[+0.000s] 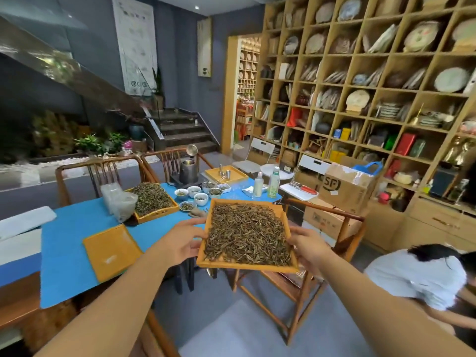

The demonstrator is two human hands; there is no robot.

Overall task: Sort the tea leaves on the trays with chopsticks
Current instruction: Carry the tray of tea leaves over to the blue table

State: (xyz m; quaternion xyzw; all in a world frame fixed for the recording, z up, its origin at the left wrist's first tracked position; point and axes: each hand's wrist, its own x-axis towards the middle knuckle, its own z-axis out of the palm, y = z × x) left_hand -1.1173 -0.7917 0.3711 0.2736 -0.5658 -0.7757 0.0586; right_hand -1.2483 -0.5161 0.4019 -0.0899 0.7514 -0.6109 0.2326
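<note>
I hold an orange tray (pixel 203 262) covered with dark brown tea leaves (pixel 247 235) in the air, past the table's near corner and above a wooden chair. My left hand (pixel 184 240) grips its left rim and my right hand (pixel 307 249) grips its right rim. A second orange tray (pixel 158 213) heaped with greenish tea leaves (pixel 152 197) rests farther back on the blue mat. An empty orange tray (pixel 110 251) lies on the mat at the near left. No chopsticks are clearly visible.
Small white bowls (pixel 201 198) with leaves, a kettle (pixel 189 170), two bottles (pixel 273 182), plastic bags (pixel 119 200) and a far orange tray (pixel 224 175) crowd the table's back. Wooden chairs (pixel 304 279) surround it. A crouching person (pixel 417 276) is at the right, near cardboard boxes (pixel 345 185) and shelving.
</note>
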